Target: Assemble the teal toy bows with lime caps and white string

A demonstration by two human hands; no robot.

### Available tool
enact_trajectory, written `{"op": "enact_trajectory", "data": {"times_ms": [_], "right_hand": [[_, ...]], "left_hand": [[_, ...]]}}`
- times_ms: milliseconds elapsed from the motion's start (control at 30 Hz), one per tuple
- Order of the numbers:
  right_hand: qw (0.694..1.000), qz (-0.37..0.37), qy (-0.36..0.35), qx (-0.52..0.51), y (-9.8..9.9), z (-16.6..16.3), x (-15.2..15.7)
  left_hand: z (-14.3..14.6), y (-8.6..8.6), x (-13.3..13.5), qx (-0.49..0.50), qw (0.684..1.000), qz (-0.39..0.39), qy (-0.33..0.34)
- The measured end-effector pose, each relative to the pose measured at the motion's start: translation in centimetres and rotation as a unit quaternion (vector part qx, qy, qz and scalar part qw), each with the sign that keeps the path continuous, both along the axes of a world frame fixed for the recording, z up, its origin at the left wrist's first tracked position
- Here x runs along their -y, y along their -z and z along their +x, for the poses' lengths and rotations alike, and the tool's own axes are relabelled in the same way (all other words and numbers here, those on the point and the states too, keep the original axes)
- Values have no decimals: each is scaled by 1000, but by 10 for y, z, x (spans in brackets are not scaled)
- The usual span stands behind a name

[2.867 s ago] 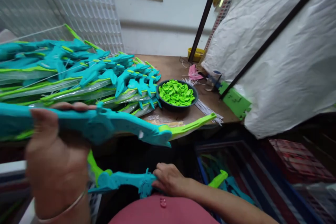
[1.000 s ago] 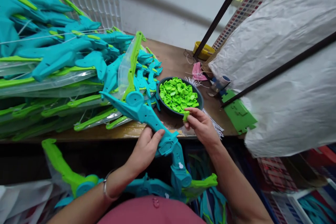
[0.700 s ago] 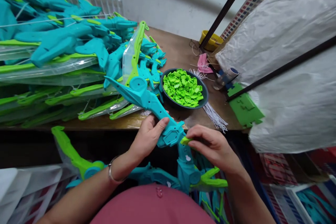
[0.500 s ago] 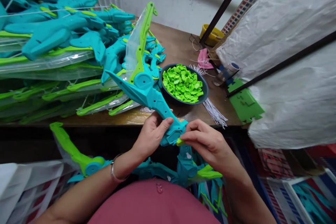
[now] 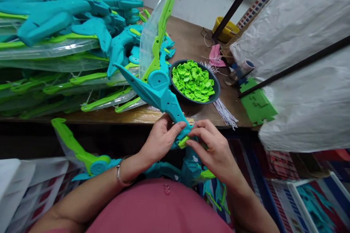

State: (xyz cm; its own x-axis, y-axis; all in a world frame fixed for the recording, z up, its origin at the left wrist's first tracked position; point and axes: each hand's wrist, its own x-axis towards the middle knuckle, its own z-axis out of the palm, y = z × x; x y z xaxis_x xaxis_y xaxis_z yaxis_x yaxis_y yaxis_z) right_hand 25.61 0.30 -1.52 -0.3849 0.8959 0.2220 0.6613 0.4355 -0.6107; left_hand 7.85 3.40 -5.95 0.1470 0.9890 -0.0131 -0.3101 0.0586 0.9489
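My left hand [image 5: 158, 140] is closed around the lower part of a teal plastic toy piece [image 5: 163, 96], thumb on top. A lime-green arm [image 5: 163, 18] with a clear plastic sheet [image 5: 147, 40] rises from a round joint on the piece, which slants up and away to the left. At the near end, my right hand [image 5: 214, 147] pinches a small green plastic piece [image 5: 183, 142] against the teal body. Whether this small piece sits fully in its recess I cannot tell. Beyond my hands stands a dark bowl [image 5: 218, 94] heaped with similar small green pieces [image 5: 193, 80].
Stacked teal and green toy pieces [image 5: 54, 18] fill the left of the table [image 5: 188, 34]. White ties [image 5: 225, 113], a green foam mat piece [image 5: 257, 102], a pink cloth [image 5: 216, 56] and a yellow container [image 5: 225, 31] lie right. Another toy piece [image 5: 76, 153] hangs below the table edge.
The small green piece now lies across the near end of the teal body, where before only its tip showed by my right fingers. The view has shifted slightly; the held piece stands higher.
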Motion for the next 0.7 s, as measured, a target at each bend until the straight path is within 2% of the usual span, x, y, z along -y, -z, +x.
{"op": "enact_trajectory", "data": {"times_ms": [100, 200, 267, 367, 500, 700], "right_hand": [[998, -6, 63, -28, 10, 2, 5], [993, -33, 94, -63, 23, 6, 9], [986, -98, 89, -104, 32, 7, 13], [958, -191, 83, -198, 43, 4, 20], [936, -210, 94, -265, 49, -3, 29], [919, -235, 90, -302, 51, -10, 38]], "left_hand": [[-2, -1, 2, 8, 1000, 0, 3], [-6, 0, 5, 16, 999, -12, 41], [-9, 2, 8, 14, 997, -13, 74], [-15, 6, 15, 0, 995, -7, 97], [-25, 5, 25, -32, 995, -16, 92], [-32, -10, 32, -121, 987, 19, 103]]}}
